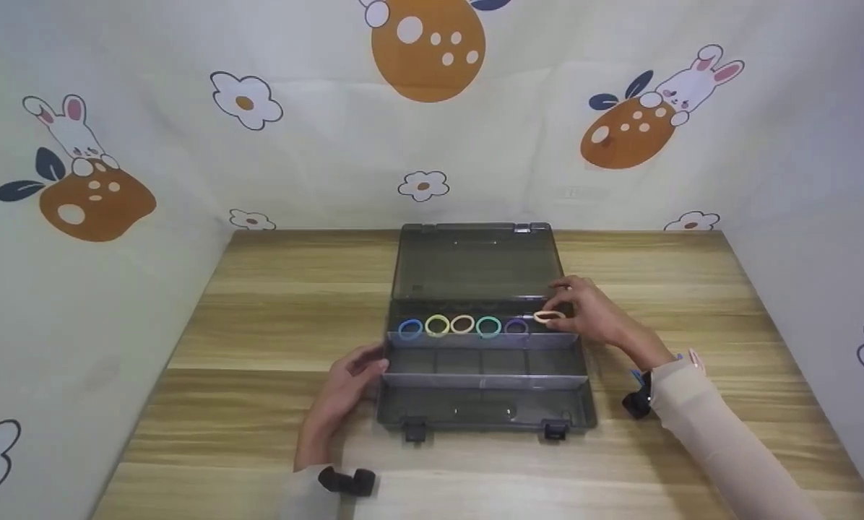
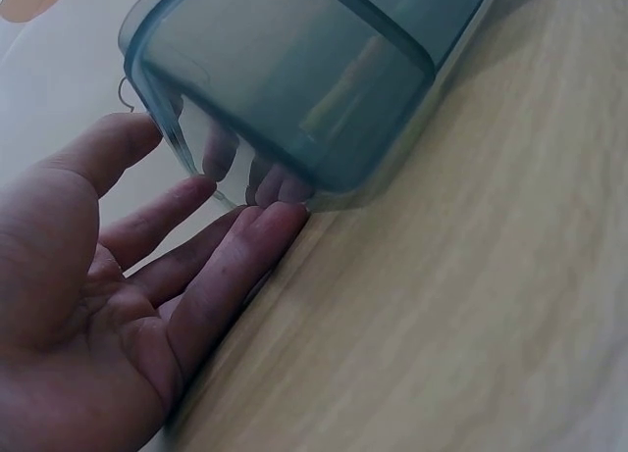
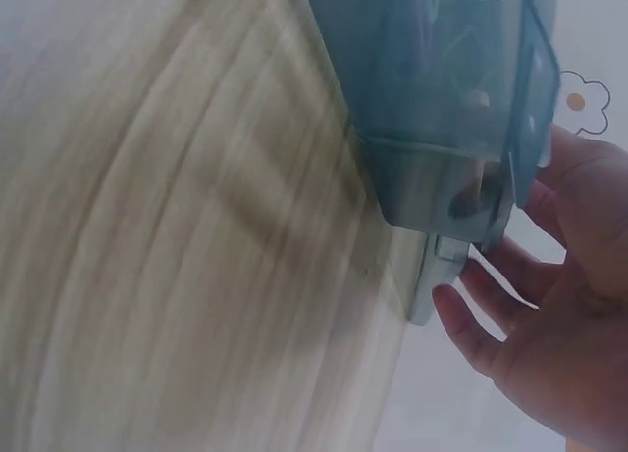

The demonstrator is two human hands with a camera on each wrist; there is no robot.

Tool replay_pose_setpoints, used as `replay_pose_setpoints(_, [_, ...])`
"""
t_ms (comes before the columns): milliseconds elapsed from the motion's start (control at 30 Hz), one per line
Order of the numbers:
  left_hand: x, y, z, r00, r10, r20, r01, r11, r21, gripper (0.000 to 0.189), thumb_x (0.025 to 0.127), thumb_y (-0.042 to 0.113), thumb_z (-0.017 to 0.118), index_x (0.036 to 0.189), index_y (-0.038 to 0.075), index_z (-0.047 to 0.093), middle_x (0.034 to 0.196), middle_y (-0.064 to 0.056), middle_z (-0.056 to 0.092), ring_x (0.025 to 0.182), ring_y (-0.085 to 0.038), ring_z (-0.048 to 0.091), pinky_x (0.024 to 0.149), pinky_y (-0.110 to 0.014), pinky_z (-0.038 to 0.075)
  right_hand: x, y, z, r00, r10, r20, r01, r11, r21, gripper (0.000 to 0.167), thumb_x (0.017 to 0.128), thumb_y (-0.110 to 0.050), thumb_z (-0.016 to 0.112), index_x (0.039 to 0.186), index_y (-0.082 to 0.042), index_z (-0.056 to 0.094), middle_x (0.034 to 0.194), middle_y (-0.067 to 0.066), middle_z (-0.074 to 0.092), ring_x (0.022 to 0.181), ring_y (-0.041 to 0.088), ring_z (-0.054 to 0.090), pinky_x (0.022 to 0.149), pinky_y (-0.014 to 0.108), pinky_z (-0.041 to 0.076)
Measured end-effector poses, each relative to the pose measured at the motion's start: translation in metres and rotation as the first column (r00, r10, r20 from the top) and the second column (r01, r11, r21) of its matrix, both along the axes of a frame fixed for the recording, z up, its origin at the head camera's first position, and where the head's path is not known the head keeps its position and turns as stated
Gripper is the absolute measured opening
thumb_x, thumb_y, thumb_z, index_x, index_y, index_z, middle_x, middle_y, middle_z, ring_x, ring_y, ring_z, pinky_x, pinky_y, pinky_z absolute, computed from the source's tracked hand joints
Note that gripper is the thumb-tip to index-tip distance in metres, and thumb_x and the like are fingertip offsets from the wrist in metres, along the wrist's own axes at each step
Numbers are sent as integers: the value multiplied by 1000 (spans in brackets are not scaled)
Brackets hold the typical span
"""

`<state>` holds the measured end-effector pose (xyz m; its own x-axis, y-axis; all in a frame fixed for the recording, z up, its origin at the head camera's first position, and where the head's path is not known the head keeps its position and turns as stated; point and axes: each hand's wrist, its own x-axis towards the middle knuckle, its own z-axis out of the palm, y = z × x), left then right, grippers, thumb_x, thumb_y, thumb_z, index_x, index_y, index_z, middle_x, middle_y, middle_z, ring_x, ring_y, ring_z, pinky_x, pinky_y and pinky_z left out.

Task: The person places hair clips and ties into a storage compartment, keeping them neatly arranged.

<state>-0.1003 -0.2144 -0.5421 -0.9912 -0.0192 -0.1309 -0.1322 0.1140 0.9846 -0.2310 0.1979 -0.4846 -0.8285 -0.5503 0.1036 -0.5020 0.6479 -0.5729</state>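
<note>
A dark translucent plastic case [image 1: 486,383] lies on the table with its lid [image 1: 475,260] laid back. Several coloured rings, among them a blue ring [image 1: 410,329], a yellow ring [image 1: 437,326] and a green ring [image 1: 488,327], stand in a row in its back compartment. At the right end of that row, my right hand [image 1: 594,314] pinches a cream ring [image 1: 550,316] between thumb and finger; the right wrist view hides the ring. My left hand [image 1: 349,383] rests its fingertips [image 2: 280,217] against the case's left side, fingers extended.
Dividers [image 1: 446,375] split the case into long compartments, and two latches hang at its front, one a black latch [image 1: 415,432]. Small pink [image 1: 696,359] and blue pieces show partly behind the right sleeve. A patterned cloth [image 1: 316,159] surrounds the wooden table [image 1: 258,404].
</note>
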Motion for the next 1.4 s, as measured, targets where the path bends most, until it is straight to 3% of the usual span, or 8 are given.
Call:
replay_pose_setpoints(200, [0, 2, 1, 1000, -10, -4, 10, 1000, -10, 44, 96, 16, 67, 135, -2, 59, 139, -20, 61, 134, -31, 55, 117, -41, 41, 2, 1, -1, 1000, -8, 8, 7, 1000, 15, 22, 80, -12, 83, 100, -6, 78, 146, 28, 49, 134, 52, 40, 112, 67, 31])
replay_pose_setpoints(467, [0, 3, 1, 1000, -6, -6, 6, 999, -44, 44, 96, 15, 67, 136, -2, 59, 140, -20, 60, 134, -32, 55, 104, -19, 46, 9, 10, 7, 999, -40, 11, 41, 998, -56, 32, 79, -15, 85, 108, -3, 76, 147, 26, 50, 133, 49, 42, 110, 63, 36])
replay_pose_setpoints(600, [0, 4, 1, 1000, 0, -4, -1, 999, -45, 44, 96, 16, 67, 136, -2, 59, 140, -21, 60, 134, -32, 55, 109, -28, 46, 16, 19, 14, 997, -83, 4, 83, 987, -139, 29, 83, -11, 81, 110, -2, 75, 139, 24, 57, 129, 46, 50, 106, 61, 43])
replay_pose_setpoints(733, [0, 4, 2, 1000, 3, -5, -4, 998, -55, 46, 96, 18, 67, 136, -1, 58, 140, -20, 60, 135, -32, 53, 116, -42, 42, 26, 29, 19, 983, -174, -59, 160, 968, -194, 26, 84, -3, 77, 110, -4, 75, 128, 19, 66, 119, 37, 59, 93, 55, 53])
replay_pose_setpoints(867, [0, 3, 2, 1000, -1, -8, 1, 998, -63, 47, 96, 19, 67, 137, -1, 58, 141, -20, 59, 137, -33, 52, 118, -46, 39, 38, 43, 20, 954, -271, -128, 237, 944, -231, 29, 83, 3, 77, 110, -6, 76, 118, 13, 71, 110, 10, 62, 85, 34, 57])
replay_pose_setpoints(1000, [1, 2, 2, 1000, 0, 0, 0, 998, -62, 47, 96, 19, 68, 137, -1, 58, 141, -19, 60, 136, -33, 52, 118, -45, 39, 49, 61, 18, 941, -316, -123, 283, 931, -229, 29, 85, 0, 76, 113, -7, 75, 116, 11, 71, 106, -12, 52, 82, 18, 52])
replay_pose_setpoints(1200, [1, 1, 2, 1000, -5, 2, 5, 999, -50, 47, 96, 20, 67, 136, -1, 57, 139, -20, 60, 135, -33, 53, 118, -44, 39, 65, 88, 15, 922, -363, -137, 341, 926, -159, 30, 87, -2, 75, 116, -6, 73, 116, 13, 69, 103, 3, 57, 79, 14, 49])
replay_pose_setpoints(1400, [1, 0, 1, 1000, -18, 12, 18, 999, -39, 48, 97, 18, 66, 139, -2, 55, 143, -21, 57, 138, -35, 50, 118, -45, 39, 80, 112, 9, 897, -427, -118, 410, 901, -144, 30, 84, -1, 77, 114, -1, 73, 112, 19, 70, 93, -11, 50, 71, 10, 48])
